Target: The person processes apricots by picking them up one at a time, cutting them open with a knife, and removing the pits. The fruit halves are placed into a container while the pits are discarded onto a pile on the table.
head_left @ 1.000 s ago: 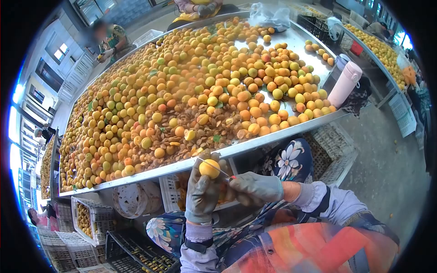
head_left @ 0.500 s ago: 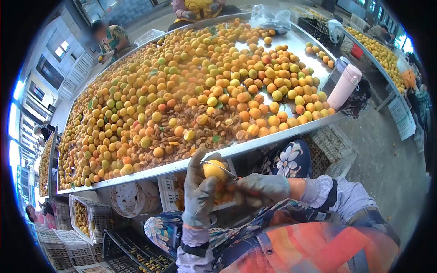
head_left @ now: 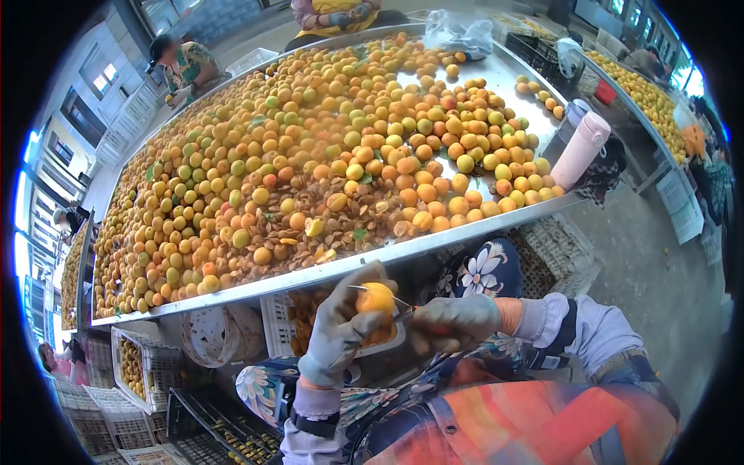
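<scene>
My left hand (head_left: pixel 335 332), in a grey glove, holds a yellow-orange apricot (head_left: pixel 373 297) between thumb and fingers. In my gloved right hand (head_left: pixel 456 319) is a small tool (head_left: pixel 408 309) with a thin metal end and a bit of red at the grip. Its metal end lies against the apricot, with a thin line of metal showing on the far side too. Both hands are just in front of the metal table's rim (head_left: pixel 364 262). Below them stands a white crate (head_left: pixel 276 325) with orange fruit in it.
Many apricots (head_left: pixel 209 167) and a heap of brown pits (head_left: pixel 310 232) cover the table. A pink bottle (head_left: pixel 581 151) and a plastic bag (head_left: pixel 459 35) stand on it. Crates (head_left: pixel 143 368) and a white bucket (head_left: pixel 213 337) are below. Other people (head_left: pixel 190 66) sit across the table.
The apricot has turned a little in my left hand and shifted slightly right, the tool still against it. The whole view has shifted slightly. A person across the table has brought their hands together.
</scene>
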### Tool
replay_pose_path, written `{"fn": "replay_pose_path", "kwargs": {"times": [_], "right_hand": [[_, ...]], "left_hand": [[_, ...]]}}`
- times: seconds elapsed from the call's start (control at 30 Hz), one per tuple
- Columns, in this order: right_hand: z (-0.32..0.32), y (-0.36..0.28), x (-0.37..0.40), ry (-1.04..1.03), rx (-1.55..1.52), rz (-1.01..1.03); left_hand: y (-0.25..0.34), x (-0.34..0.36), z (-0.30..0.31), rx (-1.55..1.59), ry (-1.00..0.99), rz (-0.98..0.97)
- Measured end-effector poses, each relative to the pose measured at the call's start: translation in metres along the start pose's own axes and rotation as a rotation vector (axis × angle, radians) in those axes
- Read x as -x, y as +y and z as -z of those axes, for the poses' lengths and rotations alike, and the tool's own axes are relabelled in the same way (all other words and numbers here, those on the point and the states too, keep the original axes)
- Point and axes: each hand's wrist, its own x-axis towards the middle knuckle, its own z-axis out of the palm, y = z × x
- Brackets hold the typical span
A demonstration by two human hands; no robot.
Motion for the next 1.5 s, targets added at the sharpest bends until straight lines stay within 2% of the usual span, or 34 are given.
{"fn": "replay_pose_path", "kwargs": {"times": [0.03, 0.1, 0.13, 0.17, 0.23, 0.3, 0.37, 0.4, 0.43, 0.5, 0.53, 0.57, 0.6, 0.67, 0.73, 0.77, 0.87, 0.9, 1.0, 1.07, 1.1, 1.13, 1.17, 1.2, 1.23, 1.27, 1.3, 1.37, 1.5], "right_hand": [[0.004, 0.002, 0.000, -0.012, 0.036, -0.028], [0.003, 0.002, 0.000, -0.019, 0.073, -0.052], [-0.005, -0.002, 0.002, 0.018, -0.016, -0.071], [-0.009, -0.003, 0.004, 0.054, -0.105, -0.097], [-0.008, -0.001, 0.008, 0.053, -0.080, -0.100], [-0.004, -0.001, 0.010, 0.054, -0.052, -0.090], [0.003, 0.003, 0.012, -0.039, 0.006, -0.036], [0.004, 0.001, 0.014, -0.036, 0.005, -0.036], [0.005, -0.001, 0.015, -0.034, 0.029, -0.051], [0.007, 0.004, 0.016, -0.029, 0.055, -0.067], [0.010, 0.016, 0.013, 0.020, 0.221, 0.108], [0.012, 0.022, 0.012, 0.067, 0.385, 0.286], [0.010, 0.018, 0.013, 0.068, 0.382, 0.287], [0.004, 0.006, 0.020, 0.078, -0.050, -0.182], [0.002, 0.008, 0.022, 0.044, -0.059, -0.131], [0.002, 0.008, 0.022, 0.005, -0.062, -0.075], [0.010, 0.019, 0.019, -0.007, 0.043, -0.017], [0.014, 0.019, 0.019, -0.006, 0.041, -0.017], [0.025, 0.022, 0.020, -0.106, -0.058, -0.118], [0.029, 0.027, 0.011, -0.136, 0.507, 0.576], [0.026, 0.025, 0.013, -0.135, 0.506, 0.576], [0.022, 0.019, 0.016, -0.079, 0.524, 0.424], [0.021, 0.016, 0.018, -0.021, 0.541, 0.271], [0.017, 0.019, 0.015, -0.009, 0.547, 0.276], [0.009, 0.024, 0.011, 0.066, 0.281, 0.232], [0.004, 0.029, 0.010, 0.150, 0.021, 0.203], [0.023, 0.052, 0.002, 0.180, 0.722, 0.584], [0.013, 0.027, 0.007, 0.116, 0.574, 0.400], [0.013, 0.017, 0.007, 0.054, 0.434, 0.440]], "left_hand": [[-0.013, -0.003, -0.002, 0.000, 0.002, 0.000], [-0.043, -0.010, -0.018, 0.689, 0.107, -0.092], [-0.041, -0.007, -0.031, 0.765, 0.192, -0.026], [-0.041, -0.005, -0.036, 0.772, 0.194, -0.025], [-0.042, -0.003, -0.042, 0.788, 0.159, -0.031], [-0.034, -0.004, -0.037, 0.692, 0.167, -0.021], [-0.014, 0.000, -0.028, 0.101, 0.086, -0.056], [-0.011, -0.001, -0.020, 0.010, -0.005, -0.088], [-0.003, 0.001, -0.021, 0.011, -0.007, -0.089], [0.031, 0.006, -0.031, 0.082, -0.050, 0.110], [0.017, -0.003, -0.019, -0.028, -0.147, 0.029], [0.005, -0.004, -0.016, -0.026, -0.146, 0.028], [0.000, -0.003, -0.019, 0.003, -0.100, 0.017], [-0.017, -0.003, -0.027, 0.033, -0.062, 0.010], [-0.036, -0.003, -0.043, 0.334, 0.058, -0.073], [-0.037, -0.003, -0.047, 0.335, 0.059, -0.073], [-0.037, 0.000, -0.050, 0.574, 0.078, 0.061], [-0.032, 0.000, -0.046, 0.574, 0.077, 0.063], [-0.018, -0.003, -0.026, 0.194, -0.117, 0.171], [-0.007, -0.008, -0.018, 0.151, -0.156, 0.220], [-0.004, -0.008, -0.015, 0.105, -0.195, 0.267], [-0.009, -0.011, -0.011, 0.102, -0.213, 0.296], [-0.019, -0.013, -0.015, 0.102, -0.219, 0.296], [-0.032, -0.010, -0.024, 0.201, -0.129, 0.109], [-0.037, -0.014, -0.037, 0.303, -0.061, -0.086], [-0.034, -0.012, -0.049, 0.489, 0.039, -0.034], [-0.041, -0.011, -0.051, 0.542, 0.074, -0.056], [-0.051, -0.009, -0.047, 0.458, 0.164, -0.002], [-0.029, -0.009, -0.039, 0.229, 0.113, -0.025]]}}
